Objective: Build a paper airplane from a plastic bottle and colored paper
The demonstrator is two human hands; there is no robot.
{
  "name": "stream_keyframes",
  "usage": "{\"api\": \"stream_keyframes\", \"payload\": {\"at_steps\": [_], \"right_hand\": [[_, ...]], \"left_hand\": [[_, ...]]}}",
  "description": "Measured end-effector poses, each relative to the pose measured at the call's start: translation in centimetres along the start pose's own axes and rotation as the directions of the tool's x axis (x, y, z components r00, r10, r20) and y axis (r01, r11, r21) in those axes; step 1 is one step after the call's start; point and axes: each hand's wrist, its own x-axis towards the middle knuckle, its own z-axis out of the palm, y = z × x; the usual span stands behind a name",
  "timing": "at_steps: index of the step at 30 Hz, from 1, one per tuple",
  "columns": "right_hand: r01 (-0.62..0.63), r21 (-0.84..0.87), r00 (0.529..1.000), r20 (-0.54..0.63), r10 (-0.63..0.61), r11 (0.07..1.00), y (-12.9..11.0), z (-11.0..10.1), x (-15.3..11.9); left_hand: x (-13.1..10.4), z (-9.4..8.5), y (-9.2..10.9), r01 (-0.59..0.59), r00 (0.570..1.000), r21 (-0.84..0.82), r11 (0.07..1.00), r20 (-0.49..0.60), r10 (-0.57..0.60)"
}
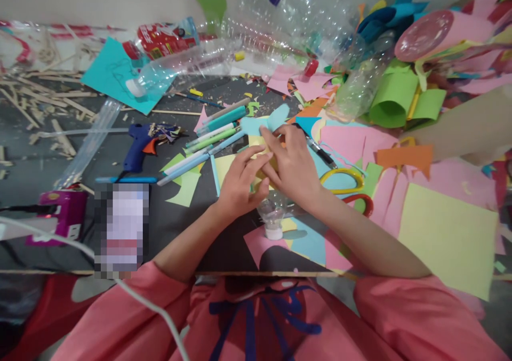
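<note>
A small clear plastic bottle [274, 207] lies with its white-capped neck toward me, its body wrapped in yellow paper [256, 141]. My left hand [243, 182] curves round its left side, thumb near the neck. From the right, my right hand [296, 166] closes over the wrapped body, its fingertips meeting those of the left. A light blue paper cut-out [266, 121] with rounded lobes sits at the far end, touched by my right fingers. My hands hide most of the bottle's middle.
Markers [222, 129] lie left of my hands, with a blue glue gun [138, 145] farther left. Yellow-and-red-handled scissors [344, 182] and a black pen [322, 153] are at right. Behind are plastic bottles [188, 62]; a phone [124, 225] lies near the front edge.
</note>
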Motion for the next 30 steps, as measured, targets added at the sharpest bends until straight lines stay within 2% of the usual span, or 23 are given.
{"api": "stream_keyframes", "payload": {"at_steps": [5, 9, 12, 15, 19, 23, 27, 30], "right_hand": [[0.050, 0.090, 0.996, -0.082, -0.043, 0.995, -0.1, 0.1, -0.3], [0.068, 0.193, 0.984, -0.174, -0.034, 0.979, 0.1, 0.4, -0.5], [0.009, 0.241, 0.971, -0.235, 0.050, 0.970, 0.2, 0.9, -0.8], [-0.084, 0.323, 0.952, -0.253, 0.171, 0.943, 0.3, 1.7, -1.0], [-0.190, 0.422, 0.929, -0.214, 0.301, 0.886, 0.5, 2.8, -1.4], [-0.213, 0.440, 0.942, -0.144, 0.303, 0.872, 1.1, 3.4, -1.5], [-0.257, 0.484, 0.952, -0.024, 0.306, 0.836, 1.6, 3.9, -1.4], [-0.243, 0.504, 0.957, -0.015, 0.289, 0.829, 1.6, 3.9, -1.4]], "left_hand": [[-0.1, -0.3, -0.7, 0.033, 0.999, 0.058, 0.998, -0.020, -0.032], [-0.3, 0.0, -1.6, 0.110, 0.990, 0.147, 0.983, 0.072, -0.121], [-0.6, 0.1, -1.9, 0.157, 0.971, 0.166, 0.974, 0.152, -0.183], [-0.8, 0.2, -1.9, 0.178, 0.961, 0.164, 0.970, 0.184, -0.208], [-0.9, 0.2, -2.0, 0.188, 0.957, 0.128, 0.974, 0.200, -0.211], [-0.8, 0.2, -2.2, 0.166, 0.961, 0.116, 0.979, 0.202, -0.187], [-0.9, 0.3, -2.3, 0.154, 0.964, 0.129, 0.980, 0.200, -0.178], [-1.0, 0.4, -2.3, 0.158, 0.964, 0.143, 0.977, 0.194, -0.184]]}}
